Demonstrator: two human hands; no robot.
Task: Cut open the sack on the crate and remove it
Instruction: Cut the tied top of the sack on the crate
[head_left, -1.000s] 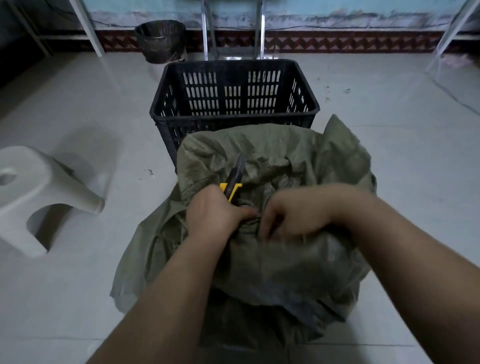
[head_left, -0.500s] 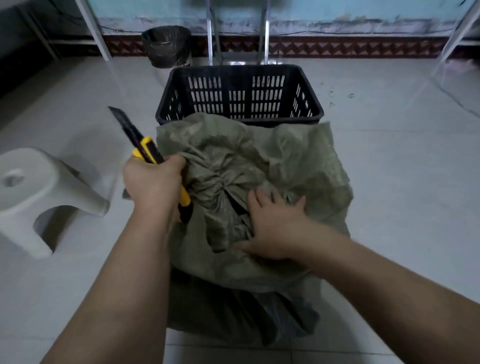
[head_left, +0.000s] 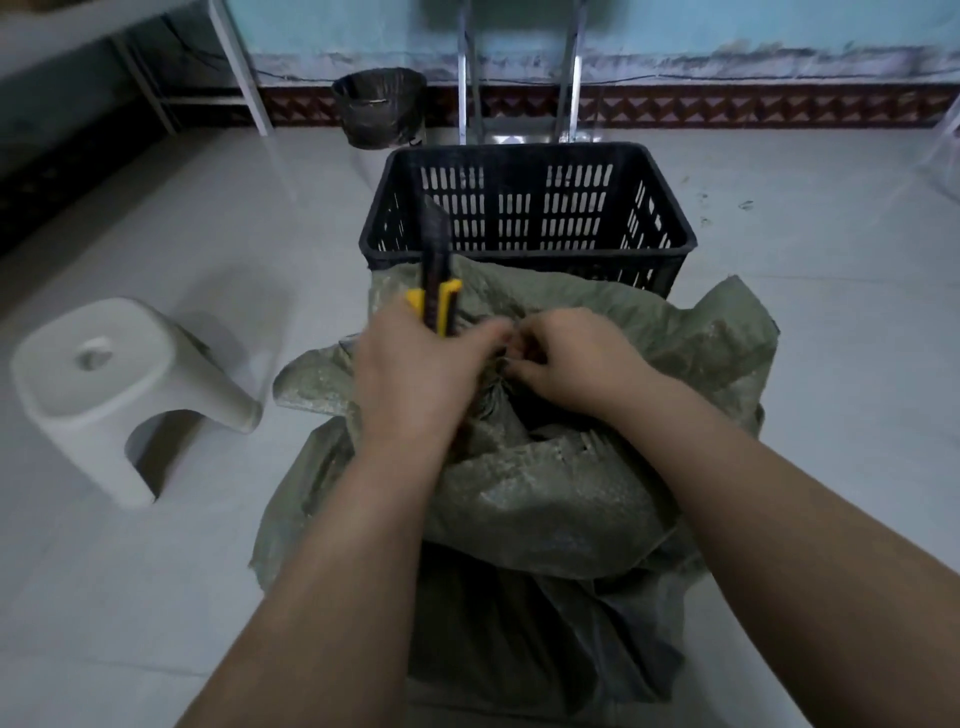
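Nearest the camera, two bare forearms reach forward over a crumpled olive-green woven sack (head_left: 545, 499), which is draped in loose folds over something bulky on the pale tiled floor (head_left: 156, 597); what lies beneath it is hidden by the cloth. At the gathered, dark opening in the middle of the sack, the left hand (head_left: 415, 379) is closed around the yellow-and-black handle of a utility knife (head_left: 439, 283), whose dark blade end stands up and points away from the person. Just beside it, the right hand (head_left: 566, 364) has its fingers curled in, pinching the bunched fabric at the sack's mouth; the two hands nearly touch, and their fingertips are blurred. To the left, apart from the sack, a white plastic stool (head_left: 119, 384) stands on the floor. Directly behind the sack sits a black slotted plastic crate (head_left: 530, 208), its near edge overlapped by the sack. Farther back, a dark waste bin (head_left: 379, 106) stands by the wall, beside metal legs.
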